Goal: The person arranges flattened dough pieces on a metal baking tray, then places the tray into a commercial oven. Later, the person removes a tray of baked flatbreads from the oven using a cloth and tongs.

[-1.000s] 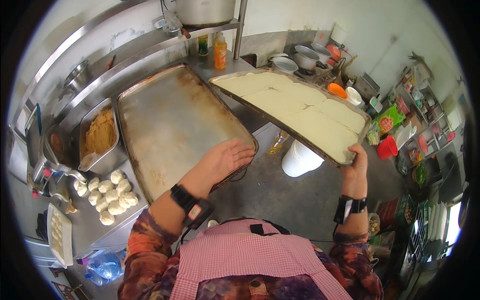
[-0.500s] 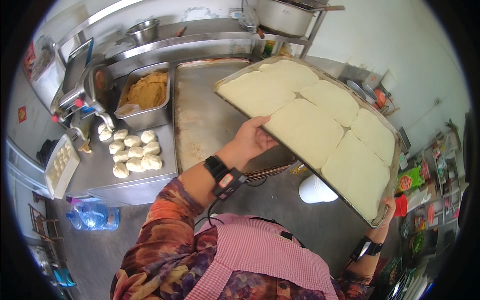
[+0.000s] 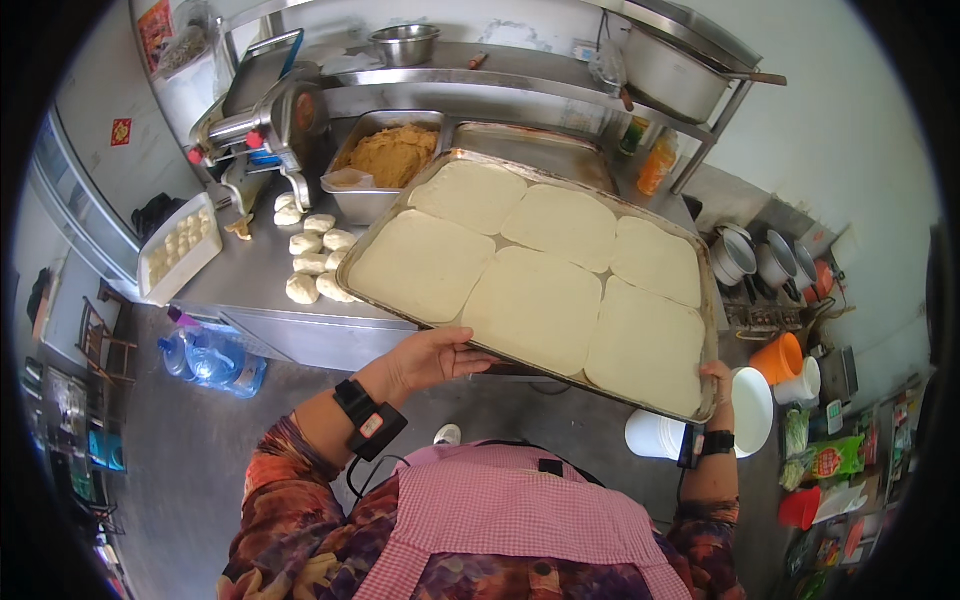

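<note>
With both arms stretched out, I carry a large metal baking tray (image 3: 712,325), covered with several flat, pale dough sheets (image 3: 530,310) lying edge to edge. My left hand (image 3: 430,360) grips its near edge left of the middle, fingers underneath. At the near right corner, my right hand (image 3: 718,393) is closed round the rim, its fingers partly hidden. Beneath the far side, another metal tray (image 3: 540,145) lies on the counter, mostly hidden. White dough balls (image 3: 305,243) sit on the counter just left of the carried tray.
A steel pan of yellow-brown filling (image 3: 395,155) stands behind the tray, beside a dough-rolling machine (image 3: 270,125). A white box of small dough pieces (image 3: 180,245) is at the counter's left end. White buckets (image 3: 655,435) stand on the floor, and a large pot (image 3: 670,75) is on the shelf.
The tray has swung left over the counter and its right side has come up, so it lies more level. It now covers most of the counter tray. My view has turned left.
</note>
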The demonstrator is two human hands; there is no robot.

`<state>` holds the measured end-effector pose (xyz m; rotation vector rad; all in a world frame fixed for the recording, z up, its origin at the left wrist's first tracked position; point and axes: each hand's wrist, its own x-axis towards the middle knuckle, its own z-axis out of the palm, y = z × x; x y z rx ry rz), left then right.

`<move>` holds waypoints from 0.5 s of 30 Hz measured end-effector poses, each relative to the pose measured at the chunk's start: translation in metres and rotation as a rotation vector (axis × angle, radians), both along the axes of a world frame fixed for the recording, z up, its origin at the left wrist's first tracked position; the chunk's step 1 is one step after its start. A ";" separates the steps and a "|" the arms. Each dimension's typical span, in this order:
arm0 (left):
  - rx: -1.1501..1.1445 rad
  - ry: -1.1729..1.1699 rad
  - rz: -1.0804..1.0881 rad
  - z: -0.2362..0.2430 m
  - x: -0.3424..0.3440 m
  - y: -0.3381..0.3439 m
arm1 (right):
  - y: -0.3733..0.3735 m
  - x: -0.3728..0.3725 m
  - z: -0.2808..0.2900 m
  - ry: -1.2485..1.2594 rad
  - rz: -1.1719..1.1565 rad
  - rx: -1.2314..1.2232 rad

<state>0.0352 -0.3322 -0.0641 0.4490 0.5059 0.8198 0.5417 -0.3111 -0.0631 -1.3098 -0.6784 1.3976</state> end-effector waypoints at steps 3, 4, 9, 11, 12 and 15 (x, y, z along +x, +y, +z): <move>-0.022 0.102 -0.099 -0.001 -0.003 -0.008 | 0.017 -0.005 -0.012 -0.002 -0.023 0.062; -0.025 0.115 -0.180 0.000 -0.007 -0.011 | 0.021 -0.003 -0.017 0.065 0.011 0.114; 0.224 0.490 0.050 0.018 -0.061 -0.024 | 0.020 0.023 -0.037 0.333 -0.119 0.147; 0.334 0.595 0.404 0.021 -0.097 -0.021 | -0.001 0.020 -0.040 0.399 -0.368 0.123; 0.347 0.643 0.584 0.019 -0.110 -0.015 | -0.015 0.011 -0.039 0.402 -0.308 0.092; 0.229 0.789 0.870 0.004 -0.129 -0.008 | -0.050 -0.038 -0.025 0.475 -0.312 -0.103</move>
